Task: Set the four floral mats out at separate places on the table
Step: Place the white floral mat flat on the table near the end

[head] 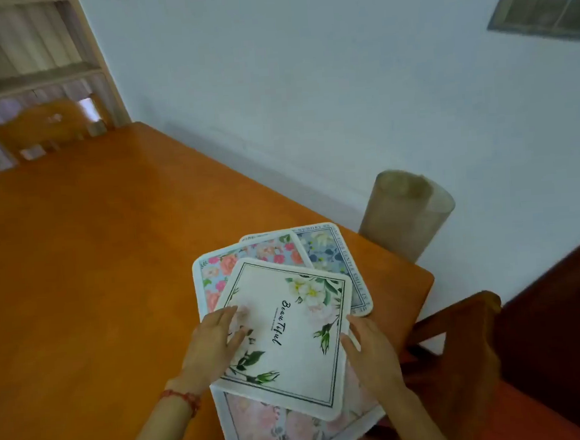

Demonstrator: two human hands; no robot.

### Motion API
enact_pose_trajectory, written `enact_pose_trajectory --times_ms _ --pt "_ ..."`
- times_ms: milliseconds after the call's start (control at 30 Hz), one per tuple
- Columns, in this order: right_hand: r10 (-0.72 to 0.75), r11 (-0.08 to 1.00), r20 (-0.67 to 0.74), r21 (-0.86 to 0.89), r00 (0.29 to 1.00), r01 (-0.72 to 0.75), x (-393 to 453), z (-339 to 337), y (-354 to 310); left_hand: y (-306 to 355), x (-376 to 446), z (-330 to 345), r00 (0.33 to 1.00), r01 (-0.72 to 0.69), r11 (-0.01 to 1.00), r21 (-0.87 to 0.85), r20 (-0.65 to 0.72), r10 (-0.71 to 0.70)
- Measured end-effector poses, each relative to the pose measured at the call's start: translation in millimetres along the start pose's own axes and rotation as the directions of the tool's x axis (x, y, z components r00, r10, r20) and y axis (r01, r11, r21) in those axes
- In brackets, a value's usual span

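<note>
Four mats (282,330) (overlapping) heaped on table (89,268).

We see four floral mats overlapping in one pile near the corner: a white mat with green leaves (289,333) on top, tilted; under it a pink-rose mat (223,265), a blue-bordered mat (332,251), and a pale pink mat (296,432).

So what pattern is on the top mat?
White top mat with green-leaved white flowers and script lettering; head view.
</note>
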State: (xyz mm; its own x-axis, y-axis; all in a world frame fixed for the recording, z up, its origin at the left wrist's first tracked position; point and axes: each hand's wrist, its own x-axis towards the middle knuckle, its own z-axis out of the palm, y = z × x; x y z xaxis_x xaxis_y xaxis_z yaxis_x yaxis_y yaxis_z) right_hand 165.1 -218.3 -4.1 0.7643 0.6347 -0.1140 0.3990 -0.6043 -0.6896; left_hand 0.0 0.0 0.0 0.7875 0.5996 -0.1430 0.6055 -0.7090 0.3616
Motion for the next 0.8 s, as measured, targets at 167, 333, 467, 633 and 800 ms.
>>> enact_pose_trajectory --times_ms 167,333,467,633,800 --pt "0.129 0.992 0.050 -0.002 0.990 -0.129 22 19 9 -17 28 14 0.996 0.073 0.995 -0.072 0.051 -0.070" --pt "0.217 0.974 0.061 0.046 0.974 -0.220 32 36 19 -33 48 25 0.991 0.127 0.978 -0.164 0.072 -0.116" --pt "0.238 0.969 0.039 0.064 0.971 -0.240 36 47 26 -42 57 26 0.986 0.161 0.963 -0.216 0.066 -0.150" --pt "0.282 0.949 -0.027 0.157 0.959 -0.275 38 55 29 -48 67 28 0.977 0.210 0.952 -0.222 0.077 -0.197" --pt "0.342 0.908 -0.050 0.273 0.938 -0.317 39 56 27 -57 71 34 0.962 0.270 0.919 -0.288 0.052 -0.267"
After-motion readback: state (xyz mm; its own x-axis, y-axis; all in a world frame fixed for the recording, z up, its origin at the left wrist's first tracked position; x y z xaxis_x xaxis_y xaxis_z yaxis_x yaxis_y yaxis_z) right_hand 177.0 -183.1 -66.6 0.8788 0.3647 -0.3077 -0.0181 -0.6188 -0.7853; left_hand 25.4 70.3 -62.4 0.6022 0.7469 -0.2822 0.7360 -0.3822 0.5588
